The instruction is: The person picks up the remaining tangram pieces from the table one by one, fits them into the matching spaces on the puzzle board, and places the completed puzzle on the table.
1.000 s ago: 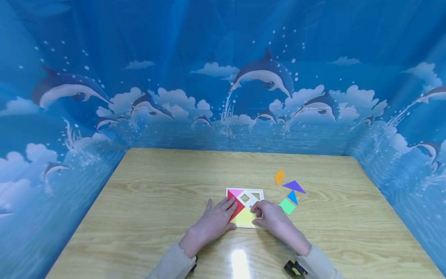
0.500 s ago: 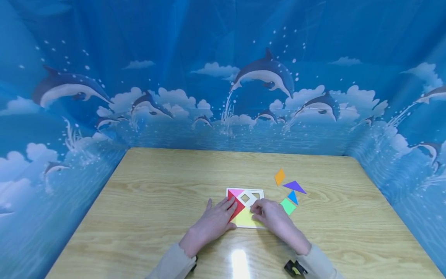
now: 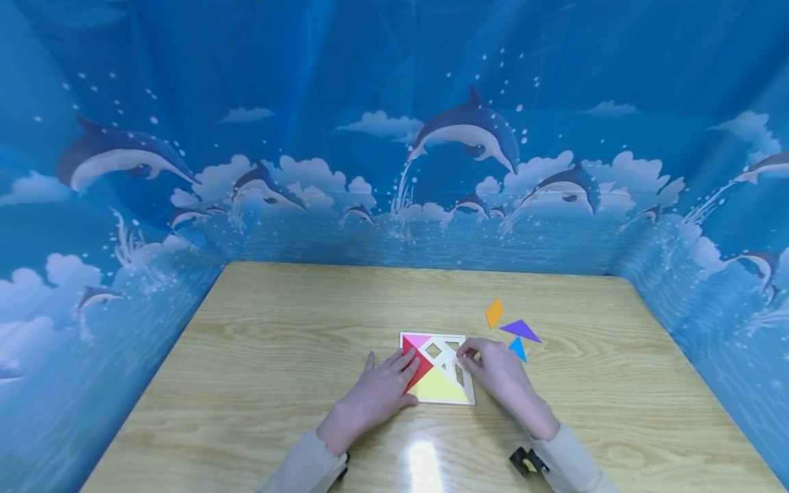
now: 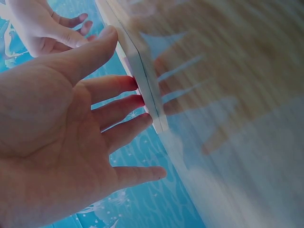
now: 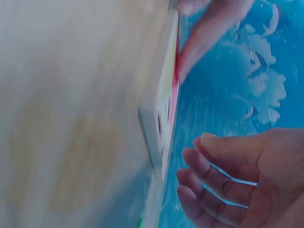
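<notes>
Resting spread on the board (image 3: 468,380), your left grip (image 3: 382,383). Your right grip (image 3: 498,368) curls loosely, empty, fingertips boardward; blue triangle (image 3: 518,350) lies just right of its knuckles.

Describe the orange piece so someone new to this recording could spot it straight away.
On the wooden table, find the white board under the left hand. Past its far right corner lies the orange piece. It is four-sided, unlike the purple triangle and blue triangle nearby, and lies farther back than both.
</notes>
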`<state>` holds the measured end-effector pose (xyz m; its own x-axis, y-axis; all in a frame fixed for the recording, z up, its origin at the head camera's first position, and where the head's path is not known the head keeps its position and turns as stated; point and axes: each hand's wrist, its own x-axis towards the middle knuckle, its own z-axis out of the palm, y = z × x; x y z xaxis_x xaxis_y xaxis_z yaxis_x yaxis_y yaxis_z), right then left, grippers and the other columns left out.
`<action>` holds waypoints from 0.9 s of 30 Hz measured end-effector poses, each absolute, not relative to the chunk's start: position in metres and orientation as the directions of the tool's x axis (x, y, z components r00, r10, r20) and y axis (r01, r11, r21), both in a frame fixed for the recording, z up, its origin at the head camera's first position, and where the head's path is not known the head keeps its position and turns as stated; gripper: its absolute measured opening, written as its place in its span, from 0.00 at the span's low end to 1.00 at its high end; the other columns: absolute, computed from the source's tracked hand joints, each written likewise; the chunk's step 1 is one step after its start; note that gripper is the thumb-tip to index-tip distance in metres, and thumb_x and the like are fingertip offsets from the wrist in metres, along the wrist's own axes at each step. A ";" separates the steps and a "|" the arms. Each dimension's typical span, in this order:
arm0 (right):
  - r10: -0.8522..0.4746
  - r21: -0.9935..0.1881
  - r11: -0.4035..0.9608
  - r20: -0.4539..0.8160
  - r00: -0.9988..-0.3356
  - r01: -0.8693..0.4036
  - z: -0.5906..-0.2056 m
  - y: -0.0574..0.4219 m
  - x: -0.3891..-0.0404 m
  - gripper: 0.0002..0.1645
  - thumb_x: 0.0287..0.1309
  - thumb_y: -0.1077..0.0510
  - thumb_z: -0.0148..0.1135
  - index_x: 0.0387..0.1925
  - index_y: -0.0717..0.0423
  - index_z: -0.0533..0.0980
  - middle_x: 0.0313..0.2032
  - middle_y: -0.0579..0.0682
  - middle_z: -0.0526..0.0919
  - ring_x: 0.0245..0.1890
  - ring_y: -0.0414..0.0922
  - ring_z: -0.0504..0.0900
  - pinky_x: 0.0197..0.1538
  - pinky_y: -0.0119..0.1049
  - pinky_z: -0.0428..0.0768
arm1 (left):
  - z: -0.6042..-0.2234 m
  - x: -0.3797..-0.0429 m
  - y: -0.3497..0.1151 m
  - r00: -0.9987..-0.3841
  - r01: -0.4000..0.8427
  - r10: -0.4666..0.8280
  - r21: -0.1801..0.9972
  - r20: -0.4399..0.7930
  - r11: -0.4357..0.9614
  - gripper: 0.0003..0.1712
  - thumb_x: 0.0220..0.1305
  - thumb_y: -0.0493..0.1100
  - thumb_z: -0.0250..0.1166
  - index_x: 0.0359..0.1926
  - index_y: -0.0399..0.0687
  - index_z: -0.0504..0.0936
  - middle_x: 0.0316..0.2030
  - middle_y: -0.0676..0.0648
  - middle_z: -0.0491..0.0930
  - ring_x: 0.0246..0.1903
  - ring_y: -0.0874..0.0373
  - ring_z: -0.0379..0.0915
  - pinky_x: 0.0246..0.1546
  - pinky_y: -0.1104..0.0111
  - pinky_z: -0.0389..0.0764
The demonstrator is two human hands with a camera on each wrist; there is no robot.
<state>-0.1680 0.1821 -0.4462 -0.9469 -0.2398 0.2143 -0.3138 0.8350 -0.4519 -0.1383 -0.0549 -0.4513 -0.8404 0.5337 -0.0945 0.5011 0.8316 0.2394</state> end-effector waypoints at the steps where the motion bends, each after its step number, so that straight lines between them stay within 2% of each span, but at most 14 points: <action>1: -0.234 -0.447 0.836 0.232 -0.944 -0.318 -0.445 0.186 -0.171 0.03 0.58 0.64 0.71 0.33 0.53 0.85 0.29 0.44 0.86 0.22 0.35 0.76 0.24 0.29 0.74 | -0.451 -0.138 -0.055 -0.840 0.502 0.535 0.241 -0.093 0.830 0.40 0.70 0.58 0.62 0.75 0.44 0.66 0.77 0.45 0.58 0.76 0.47 0.53 0.70 0.34 0.57; 5: -0.191 -0.435 0.849 0.279 -0.941 -0.301 -0.441 0.201 -0.188 0.05 0.59 0.65 0.69 0.38 0.57 0.85 0.32 0.49 0.88 0.25 0.40 0.81 0.30 0.35 0.79 | -0.450 -0.138 -0.055 -0.838 0.506 0.539 0.240 -0.092 0.828 0.40 0.70 0.58 0.62 0.75 0.44 0.65 0.77 0.44 0.58 0.76 0.46 0.53 0.70 0.34 0.57; 9: -0.126 -0.425 0.876 0.256 -0.958 -0.229 -0.434 0.217 -0.209 0.11 0.62 0.61 0.68 0.44 0.63 0.83 0.37 0.56 0.87 0.28 0.47 0.84 0.33 0.43 0.81 | -0.450 -0.137 -0.055 -0.838 0.505 0.538 0.240 -0.095 0.829 0.40 0.70 0.58 0.62 0.75 0.44 0.65 0.77 0.45 0.57 0.76 0.46 0.53 0.70 0.34 0.57; 12: -0.084 -0.399 0.903 0.203 -0.976 -0.161 -0.428 0.228 -0.226 0.16 0.63 0.58 0.68 0.47 0.67 0.82 0.41 0.61 0.86 0.30 0.51 0.84 0.30 0.44 0.81 | -0.450 -0.136 -0.055 -0.840 0.500 0.534 0.242 -0.101 0.832 0.40 0.70 0.58 0.62 0.75 0.44 0.65 0.77 0.45 0.57 0.76 0.47 0.53 0.70 0.35 0.56; 20: -0.002 -0.284 0.959 -0.022 -1.000 0.004 -0.426 0.239 -0.259 0.29 0.66 0.50 0.66 0.54 0.73 0.78 0.49 0.69 0.80 0.38 0.57 0.83 0.36 0.48 0.84 | -0.450 -0.136 -0.055 -0.839 0.501 0.535 0.240 -0.101 0.831 0.40 0.70 0.58 0.62 0.75 0.44 0.65 0.77 0.45 0.57 0.76 0.47 0.53 0.70 0.35 0.56; 22: 0.018 -0.263 0.964 -0.063 -0.998 0.034 -0.428 0.239 -0.264 0.30 0.65 0.47 0.66 0.53 0.72 0.78 0.48 0.68 0.80 0.38 0.56 0.83 0.35 0.47 0.83 | -0.450 -0.136 -0.055 -0.839 0.502 0.536 0.239 -0.099 0.831 0.40 0.70 0.58 0.62 0.75 0.44 0.65 0.77 0.45 0.57 0.76 0.47 0.53 0.70 0.35 0.56; 27: 0.062 -0.229 0.969 -0.139 -0.988 0.093 -0.434 0.235 -0.273 0.31 0.63 0.39 0.66 0.33 0.67 0.79 0.39 0.63 0.77 0.29 0.51 0.77 0.28 0.43 0.78 | -0.450 -0.136 -0.055 -0.839 0.498 0.534 0.247 -0.103 0.831 0.40 0.70 0.57 0.62 0.75 0.44 0.65 0.77 0.45 0.57 0.76 0.47 0.53 0.70 0.35 0.56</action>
<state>-0.2733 0.2354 -0.4335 -0.9884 0.0619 -0.1385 0.0928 0.9691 -0.2285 -0.1363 -0.0549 -0.4495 -0.8395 0.5335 -0.1031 0.4980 0.8313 0.2471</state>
